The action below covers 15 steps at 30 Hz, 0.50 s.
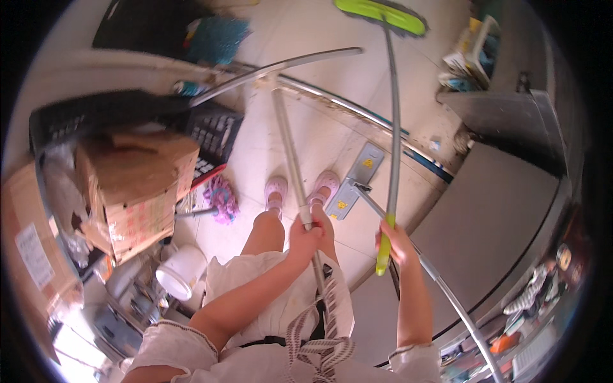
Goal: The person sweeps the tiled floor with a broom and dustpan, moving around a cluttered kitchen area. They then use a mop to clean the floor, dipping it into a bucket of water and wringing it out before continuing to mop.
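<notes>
My left hand [305,241] grips the pole of a T-shaped floor squeegee [287,139], whose long blade lies far ahead across the picture. In my right hand [398,243] is the green grip end of a grey handle, which leads up to a lime-green mop head [383,13] with a dark fringe. A flat mop plate [355,181], grey with yellow stickers, rests on the floor ahead of my right hand. Its metal pole [459,309] runs back past my right forearm, and whether that hand touches it I cannot tell.
A cardboard box [139,191] sits in a black crate [210,129] on the left. Beside them are a purple mop head [221,200] and a white bucket [181,272]. A metal strip [354,110] crosses the floor ahead. A grey cabinet [483,225] stands at the right.
</notes>
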{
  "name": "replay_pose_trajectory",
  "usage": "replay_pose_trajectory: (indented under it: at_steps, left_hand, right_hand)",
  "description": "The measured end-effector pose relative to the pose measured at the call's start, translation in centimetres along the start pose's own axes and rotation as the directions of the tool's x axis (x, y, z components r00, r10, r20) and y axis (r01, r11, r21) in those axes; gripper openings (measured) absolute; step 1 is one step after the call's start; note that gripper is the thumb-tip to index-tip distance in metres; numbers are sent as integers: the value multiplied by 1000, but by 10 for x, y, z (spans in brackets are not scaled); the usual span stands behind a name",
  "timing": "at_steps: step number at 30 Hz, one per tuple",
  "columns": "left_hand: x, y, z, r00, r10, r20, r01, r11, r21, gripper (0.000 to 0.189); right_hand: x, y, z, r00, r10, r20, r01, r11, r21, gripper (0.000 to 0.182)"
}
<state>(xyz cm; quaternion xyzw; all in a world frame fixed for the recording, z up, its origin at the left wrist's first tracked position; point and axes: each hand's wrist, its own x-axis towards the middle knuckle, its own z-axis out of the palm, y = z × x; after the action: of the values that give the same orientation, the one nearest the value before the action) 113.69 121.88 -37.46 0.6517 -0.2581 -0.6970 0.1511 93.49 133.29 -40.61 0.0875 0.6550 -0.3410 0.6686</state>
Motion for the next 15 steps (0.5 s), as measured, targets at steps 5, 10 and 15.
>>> replay_pose_trajectory:
  at_steps: [5, 10, 15]
  left_hand:
    - [-9, -24, -19, 981, 73, 180, -66, 997, -40, 23]
    - [-39, -30, -56, 930, -44, 364, 58, 998, -29, 24]
    - [-73, -32, -102, 845, -6, 535, 92, 987, -134, 27]
  right_hand:
    - [8, 4, 18, 997, 30, -70, -9, 957, 291, 28]
    - [-3, -12, 54, 930, -208, -304, 148, 967, -209, 24]
    - [-103, 97, 104, 896, -135, -423, 23, 966, -259, 24]
